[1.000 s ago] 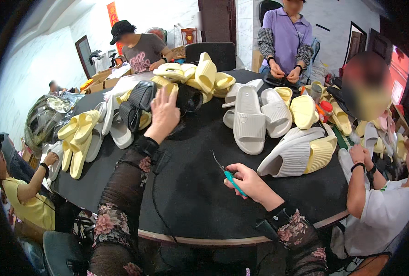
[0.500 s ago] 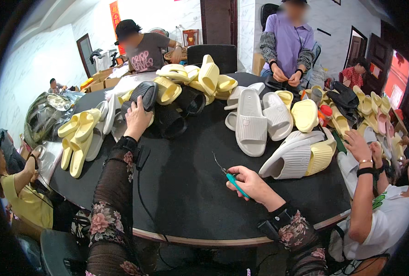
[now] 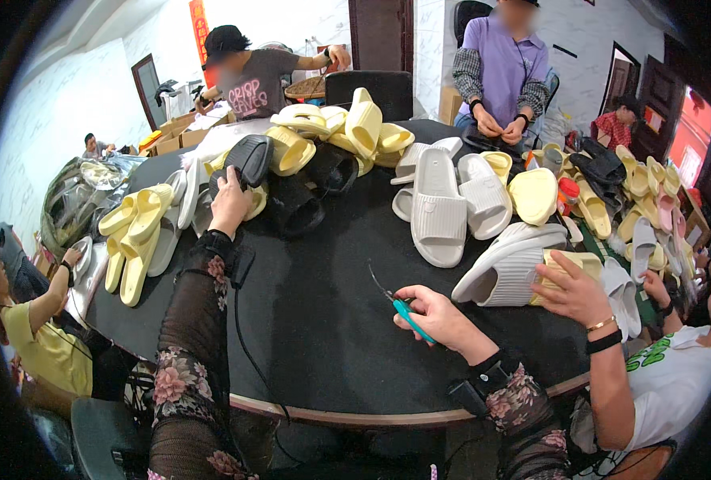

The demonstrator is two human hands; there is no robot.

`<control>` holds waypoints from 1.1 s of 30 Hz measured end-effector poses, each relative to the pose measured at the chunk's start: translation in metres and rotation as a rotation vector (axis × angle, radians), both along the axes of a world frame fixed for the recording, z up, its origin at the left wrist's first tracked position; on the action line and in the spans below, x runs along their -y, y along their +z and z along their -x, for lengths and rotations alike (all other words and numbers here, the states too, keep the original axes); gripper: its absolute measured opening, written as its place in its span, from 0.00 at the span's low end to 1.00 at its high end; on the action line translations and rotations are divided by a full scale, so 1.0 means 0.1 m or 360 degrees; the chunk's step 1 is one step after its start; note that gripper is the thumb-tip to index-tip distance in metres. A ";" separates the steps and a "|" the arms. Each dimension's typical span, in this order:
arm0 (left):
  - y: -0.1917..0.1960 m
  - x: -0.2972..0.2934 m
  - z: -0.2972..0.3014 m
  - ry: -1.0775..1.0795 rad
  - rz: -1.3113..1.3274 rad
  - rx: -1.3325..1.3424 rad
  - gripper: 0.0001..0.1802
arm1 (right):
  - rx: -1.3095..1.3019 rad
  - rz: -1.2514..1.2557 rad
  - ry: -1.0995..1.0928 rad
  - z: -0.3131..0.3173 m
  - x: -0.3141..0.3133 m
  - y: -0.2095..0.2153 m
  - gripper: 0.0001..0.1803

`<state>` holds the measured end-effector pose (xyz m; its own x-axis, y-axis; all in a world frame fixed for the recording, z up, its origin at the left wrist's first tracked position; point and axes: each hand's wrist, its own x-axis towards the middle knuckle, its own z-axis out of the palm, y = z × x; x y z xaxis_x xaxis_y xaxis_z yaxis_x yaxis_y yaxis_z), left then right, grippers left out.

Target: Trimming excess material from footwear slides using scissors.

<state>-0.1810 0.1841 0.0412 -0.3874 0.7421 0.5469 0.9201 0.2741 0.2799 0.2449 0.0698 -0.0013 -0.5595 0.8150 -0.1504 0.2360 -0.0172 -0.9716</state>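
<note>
My left hand (image 3: 230,205) reaches to the far left pile and grips a black slipper (image 3: 253,162), which lies tilted against yellow ones; its thumb side faces the middle of the table. My right hand (image 3: 443,322) is closed round a teal-handled tool (image 3: 413,320) with a thin, curved metal tip, held above the black table (image 3: 331,352) and pointing up and left. Past the slipper in my left hand lie more black slippers (image 3: 294,210) and yellow slippers (image 3: 291,150). Grey slippers (image 3: 438,216) stand right of centre.
A co-worker's hand (image 3: 571,290) rests on a yellow slipper beside a grey one (image 3: 511,268) at the right. Yellow slippers (image 3: 143,232) lie on the left edge. A cable (image 3: 247,344) runs down from my left wrist. Other people sit or stand around the table.
My left hand has shifted slightly left, still on the black slipper. My right hand stays about where it was. The right co-worker's hand has moved onto the yellow slipper; the far-left person's arm has risen.
</note>
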 end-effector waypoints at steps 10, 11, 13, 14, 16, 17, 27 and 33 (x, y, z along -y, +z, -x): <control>-0.03 -0.18 0.03 -0.0298 -0.0217 0.0053 0.37 | 0.0108 0.0023 0.0015 -0.01 0.02 0.10 0.26; -0.04 -0.21 0.11 -0.0432 -0.0317 0.0021 0.35 | 0.0085 0.0009 0.0024 0.01 0.03 0.09 0.26; -0.06 -0.32 0.11 -0.0468 -0.0271 0.0174 0.33 | 0.0072 0.0000 0.0012 0.00 0.02 0.07 0.26; -0.07 -0.37 0.11 -0.0457 -0.0316 0.0195 0.33 | 0.0063 0.0009 0.0011 0.00 0.01 0.06 0.26; -0.10 -0.44 0.19 -0.0435 -0.0361 0.0209 0.33 | 0.0049 0.0017 0.0022 0.01 0.02 0.07 0.26; -0.11 -0.47 0.23 -0.0335 -0.0395 0.0152 0.33 | 0.0049 0.0008 0.0039 0.01 0.02 0.08 0.26; -0.10 -0.58 0.18 -0.0097 -0.0341 0.0332 0.34 | -0.0010 0.0036 0.0031 -0.01 0.00 0.02 0.24; -0.14 -0.58 0.25 -0.0078 -0.0488 0.0333 0.33 | 0.0053 0.0000 0.0020 0.00 0.01 0.03 0.25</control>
